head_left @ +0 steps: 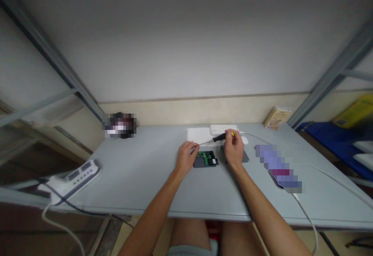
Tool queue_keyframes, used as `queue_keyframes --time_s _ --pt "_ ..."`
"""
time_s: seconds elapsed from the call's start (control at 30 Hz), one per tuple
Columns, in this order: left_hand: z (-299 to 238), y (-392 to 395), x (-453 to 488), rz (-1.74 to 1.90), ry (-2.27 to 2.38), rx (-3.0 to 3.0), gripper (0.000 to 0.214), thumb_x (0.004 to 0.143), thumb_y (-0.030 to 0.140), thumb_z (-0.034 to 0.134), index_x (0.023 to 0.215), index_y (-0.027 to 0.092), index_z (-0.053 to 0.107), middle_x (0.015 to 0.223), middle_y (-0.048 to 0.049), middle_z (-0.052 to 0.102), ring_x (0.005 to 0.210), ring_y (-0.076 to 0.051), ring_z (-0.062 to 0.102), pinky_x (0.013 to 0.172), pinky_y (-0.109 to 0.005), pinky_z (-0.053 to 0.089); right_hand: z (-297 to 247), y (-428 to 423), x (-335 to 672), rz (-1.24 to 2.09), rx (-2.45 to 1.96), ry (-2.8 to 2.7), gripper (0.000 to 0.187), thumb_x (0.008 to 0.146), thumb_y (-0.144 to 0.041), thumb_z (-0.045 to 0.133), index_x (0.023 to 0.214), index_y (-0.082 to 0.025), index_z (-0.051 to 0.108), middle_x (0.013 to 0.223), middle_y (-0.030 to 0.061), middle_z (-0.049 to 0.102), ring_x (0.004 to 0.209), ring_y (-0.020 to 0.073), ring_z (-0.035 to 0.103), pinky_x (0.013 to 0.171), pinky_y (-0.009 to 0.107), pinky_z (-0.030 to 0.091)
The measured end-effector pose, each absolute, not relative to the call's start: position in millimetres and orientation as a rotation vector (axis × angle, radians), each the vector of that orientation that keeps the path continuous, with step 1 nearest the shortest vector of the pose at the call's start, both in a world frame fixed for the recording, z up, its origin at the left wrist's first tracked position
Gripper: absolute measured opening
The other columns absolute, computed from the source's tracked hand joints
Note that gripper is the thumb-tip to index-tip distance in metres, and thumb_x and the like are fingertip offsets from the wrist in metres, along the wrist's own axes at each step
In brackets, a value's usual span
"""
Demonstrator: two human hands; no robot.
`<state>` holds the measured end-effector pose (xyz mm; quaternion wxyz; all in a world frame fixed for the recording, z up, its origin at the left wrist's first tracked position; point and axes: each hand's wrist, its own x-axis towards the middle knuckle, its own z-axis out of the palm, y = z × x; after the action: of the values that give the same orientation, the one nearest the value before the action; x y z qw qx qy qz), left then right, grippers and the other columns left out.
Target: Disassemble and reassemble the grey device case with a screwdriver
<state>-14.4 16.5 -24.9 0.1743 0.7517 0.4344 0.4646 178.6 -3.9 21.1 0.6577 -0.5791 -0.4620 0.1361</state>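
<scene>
A black-and-yellow screwdriver (220, 137) slants down to the left, its thin shaft reaching the fingertips of my left hand (185, 158). Those fingers are pinched at the tip; whether a small piece is also between them I cannot tell. My right hand (234, 149) is closed round the yellow end of the handle. Between my hands, beside the left fingers, a hard drive (205, 159) lies flat with its green circuit board up. A grey flat part with a bit of orange (245, 156) lies partly hidden under my right hand.
Behind my hands are white paper (199, 134) and a white box-like device (219, 129) with a cable. A power strip (83, 174) lies at left, a blurred phone-like object (278, 168) at right. A small box (278, 117) stands by the wall.
</scene>
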Motion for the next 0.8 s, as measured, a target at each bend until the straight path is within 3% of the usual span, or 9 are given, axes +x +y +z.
queue_keyframes --time_s 0.8 --pt "-16.9 8.7 -11.4 1.33 1.259 2.136 0.013 0.093 0.019 0.056 0.09 0.021 0.069 0.089 -0.0047 0.065 0.086 -0.018 0.062 0.084 -0.032 0.052 28.2 -6.6 178.5 0.223 -1.33 -1.049 0.04 0.092 -0.055 0.046 0.095 -0.019 0.063 0.083 0.0039 0.064 0.068 0.0161 0.054 0.064 0.029 0.043"
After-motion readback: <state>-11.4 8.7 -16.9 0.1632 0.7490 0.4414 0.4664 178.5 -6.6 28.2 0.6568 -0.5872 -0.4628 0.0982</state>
